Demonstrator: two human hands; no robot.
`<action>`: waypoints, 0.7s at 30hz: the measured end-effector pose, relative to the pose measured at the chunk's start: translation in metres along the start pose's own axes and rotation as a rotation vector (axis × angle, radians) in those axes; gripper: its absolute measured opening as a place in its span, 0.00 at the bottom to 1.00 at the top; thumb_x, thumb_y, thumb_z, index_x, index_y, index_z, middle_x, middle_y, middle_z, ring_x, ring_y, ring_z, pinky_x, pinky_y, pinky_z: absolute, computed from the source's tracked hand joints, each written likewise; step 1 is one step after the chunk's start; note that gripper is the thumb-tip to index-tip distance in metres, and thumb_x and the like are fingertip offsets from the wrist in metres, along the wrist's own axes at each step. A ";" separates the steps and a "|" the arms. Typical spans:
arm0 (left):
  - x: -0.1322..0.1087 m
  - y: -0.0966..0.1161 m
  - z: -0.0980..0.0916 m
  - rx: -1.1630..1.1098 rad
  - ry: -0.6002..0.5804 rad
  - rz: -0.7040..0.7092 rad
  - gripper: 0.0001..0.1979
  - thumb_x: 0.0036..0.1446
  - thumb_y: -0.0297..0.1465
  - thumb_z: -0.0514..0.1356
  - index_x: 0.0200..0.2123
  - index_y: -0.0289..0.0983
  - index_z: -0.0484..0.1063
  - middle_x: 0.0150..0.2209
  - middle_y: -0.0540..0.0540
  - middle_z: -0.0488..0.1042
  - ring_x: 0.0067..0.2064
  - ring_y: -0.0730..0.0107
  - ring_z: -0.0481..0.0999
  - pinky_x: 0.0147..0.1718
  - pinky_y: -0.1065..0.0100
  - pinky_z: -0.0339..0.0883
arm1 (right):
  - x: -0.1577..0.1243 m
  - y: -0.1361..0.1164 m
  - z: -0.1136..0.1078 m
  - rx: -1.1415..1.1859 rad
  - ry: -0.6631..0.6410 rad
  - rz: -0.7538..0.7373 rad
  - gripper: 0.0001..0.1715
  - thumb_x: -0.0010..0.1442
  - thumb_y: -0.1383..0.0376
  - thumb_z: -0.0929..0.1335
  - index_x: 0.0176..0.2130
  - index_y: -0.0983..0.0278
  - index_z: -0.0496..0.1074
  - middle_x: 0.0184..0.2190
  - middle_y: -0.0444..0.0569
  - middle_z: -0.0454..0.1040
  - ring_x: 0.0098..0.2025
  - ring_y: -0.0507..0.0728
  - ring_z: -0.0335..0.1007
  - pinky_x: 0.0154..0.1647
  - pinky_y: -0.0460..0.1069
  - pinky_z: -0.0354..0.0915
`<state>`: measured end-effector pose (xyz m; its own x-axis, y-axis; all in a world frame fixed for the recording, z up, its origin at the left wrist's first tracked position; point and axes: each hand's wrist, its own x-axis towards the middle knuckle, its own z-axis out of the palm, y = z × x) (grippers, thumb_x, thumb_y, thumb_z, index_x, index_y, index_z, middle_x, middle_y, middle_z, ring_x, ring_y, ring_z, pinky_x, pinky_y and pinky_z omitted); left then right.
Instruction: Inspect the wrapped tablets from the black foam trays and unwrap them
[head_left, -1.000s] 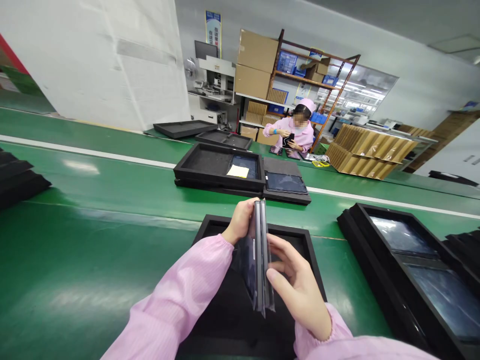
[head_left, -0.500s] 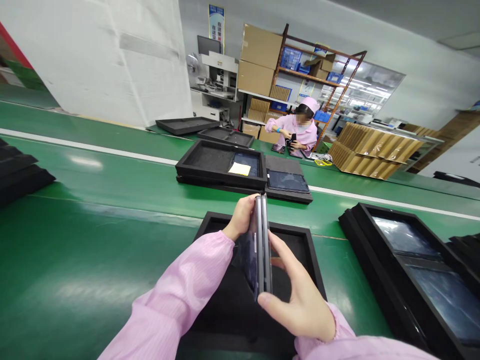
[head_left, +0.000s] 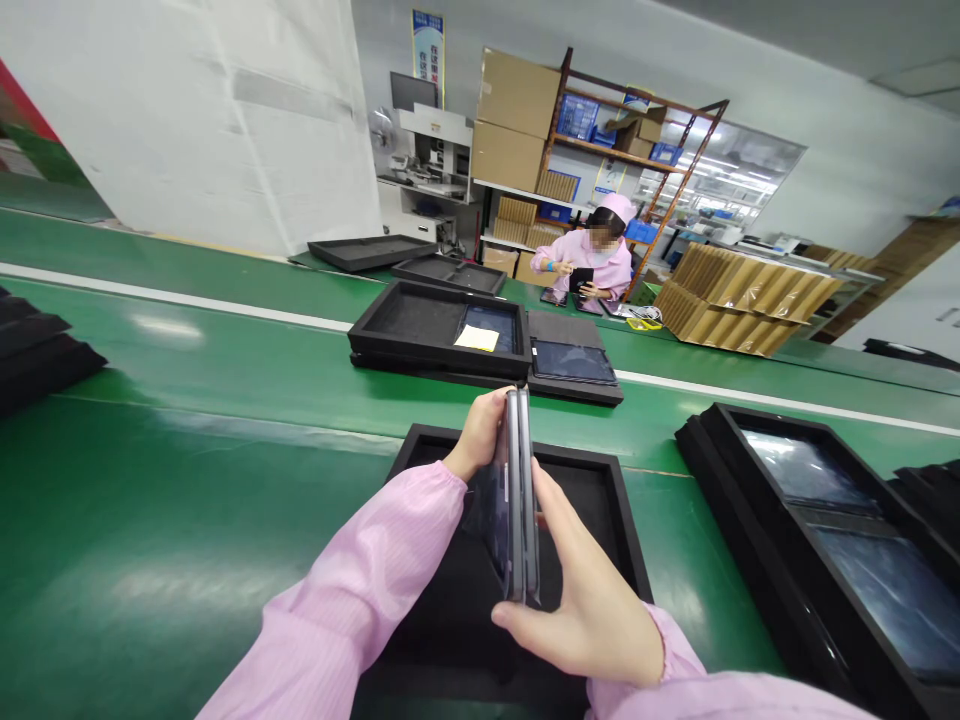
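Note:
Two thin tablets (head_left: pixel 520 500) are held upright, face to face, with their edges toward me. My left hand (head_left: pixel 484 432) is closed on their far end. At the near end, my right hand (head_left: pixel 600 595) has its fingers along the right face and its thumb around the near lower corner; part of its grip is hidden behind the tablets. A dark screen shows on the left face. Below lies a black foam tray (head_left: pixel 630 530), largely covered by my arms and the tablets.
Ahead, a black tray (head_left: pixel 405 335) holds a tablet with a yellow note (head_left: pixel 477 338); another tablet (head_left: pixel 574 362) lies beside it. To the right, a foam tray (head_left: pixel 795 530) carries two tablets. Dark trays (head_left: pixel 45 350) are stacked left. A co-worker (head_left: pixel 589 255) sits across the green bench (head_left: pixel 187 480).
My right thumb has slid left around the tablets' near lower corner. The tablets have shifted slightly left. The co-worker's hands have moved a little.

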<state>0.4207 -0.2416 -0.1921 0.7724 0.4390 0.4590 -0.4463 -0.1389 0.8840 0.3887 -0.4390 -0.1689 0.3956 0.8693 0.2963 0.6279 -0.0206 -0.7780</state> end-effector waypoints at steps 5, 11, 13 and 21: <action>-0.001 -0.001 0.000 0.009 -0.006 -0.005 0.38 0.48 0.70 0.46 0.20 0.39 0.64 0.17 0.52 0.60 0.22 0.70 0.58 0.23 0.64 0.53 | -0.001 -0.002 -0.003 0.003 -0.011 -0.029 0.67 0.47 0.72 0.74 0.73 0.55 0.39 0.74 0.53 0.46 0.73 0.71 0.44 0.71 0.64 0.54; -0.001 0.001 0.002 -0.001 -0.009 0.003 0.38 0.47 0.70 0.46 0.18 0.39 0.62 0.17 0.52 0.60 0.21 0.72 0.57 0.23 0.64 0.53 | -0.003 -0.004 -0.005 -0.016 -0.015 -0.061 0.69 0.47 0.74 0.75 0.73 0.52 0.37 0.74 0.51 0.45 0.73 0.71 0.43 0.71 0.66 0.53; -0.001 0.003 0.003 -0.005 -0.012 0.009 0.39 0.46 0.71 0.46 0.17 0.39 0.62 0.16 0.52 0.60 0.21 0.72 0.57 0.23 0.64 0.54 | -0.004 -0.006 -0.006 -0.022 -0.021 -0.068 0.70 0.47 0.75 0.75 0.73 0.51 0.36 0.74 0.50 0.44 0.74 0.71 0.42 0.71 0.66 0.52; -0.003 0.001 0.002 -0.107 -0.021 0.016 0.41 0.48 0.68 0.50 0.21 0.34 0.75 0.14 0.51 0.62 0.17 0.74 0.57 0.20 0.66 0.54 | -0.004 -0.008 -0.008 -0.007 -0.026 -0.075 0.73 0.43 0.77 0.76 0.72 0.45 0.36 0.74 0.45 0.45 0.73 0.71 0.43 0.73 0.63 0.52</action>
<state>0.4188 -0.2449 -0.1926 0.7738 0.4184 0.4756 -0.5033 -0.0499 0.8627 0.3876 -0.4466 -0.1592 0.3297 0.8812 0.3387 0.6597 0.0416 -0.7504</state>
